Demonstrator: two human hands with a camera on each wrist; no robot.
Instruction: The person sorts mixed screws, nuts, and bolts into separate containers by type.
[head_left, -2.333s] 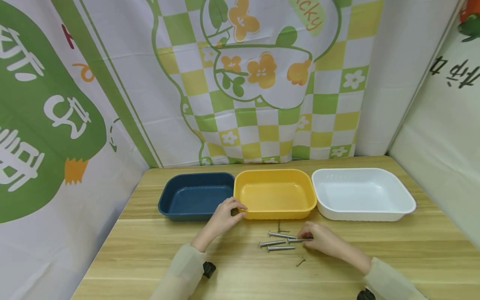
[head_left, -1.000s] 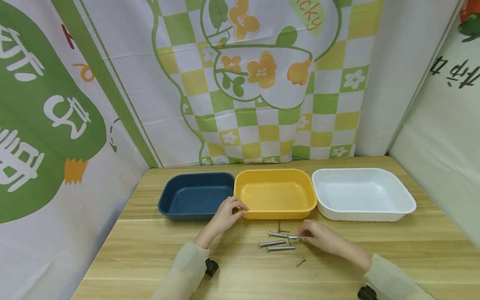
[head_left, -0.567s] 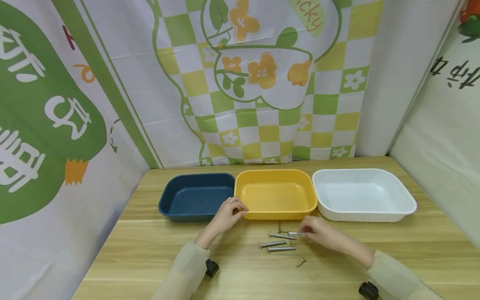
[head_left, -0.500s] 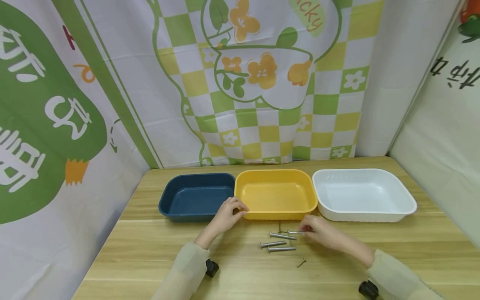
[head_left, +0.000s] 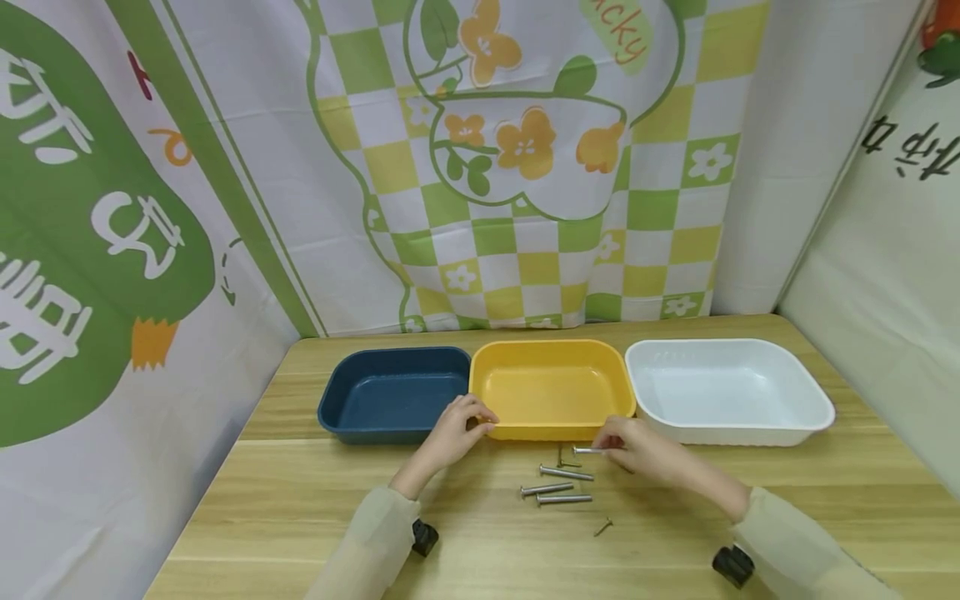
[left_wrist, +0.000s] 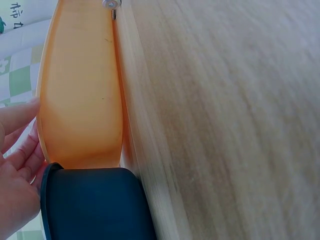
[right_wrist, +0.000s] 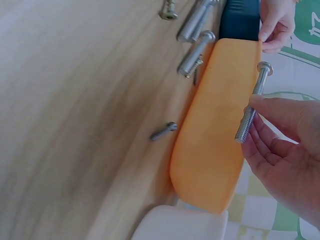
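A silver bolt (head_left: 587,451) is pinched between thumb and fingers of my right hand (head_left: 641,450), just off the near wall of the yellow tray (head_left: 551,432). In the right wrist view the bolt (right_wrist: 254,100) points its round head away from me and its thread shows. My left hand (head_left: 452,433) pinches the yellow tray's rim at its near left corner, beside the blue tray (left_wrist: 95,200). Three similar bolts lie on the table, among them a front bolt (head_left: 564,499). Small brassy screws lie around them, one screw (head_left: 603,527) nearer me.
The blue tray, yellow tray and white tray (head_left: 735,435) stand side by side along the back of the wooden table (head_left: 480,550). Another small screw (right_wrist: 164,131) lies near the yellow tray. Printed cloth (head_left: 525,250) hangs behind and at both sides.
My right hand has lifted the silver bolt from the group and carried it away from me, up to the yellow tray's near wall. The left hand stays at the tray's corner.
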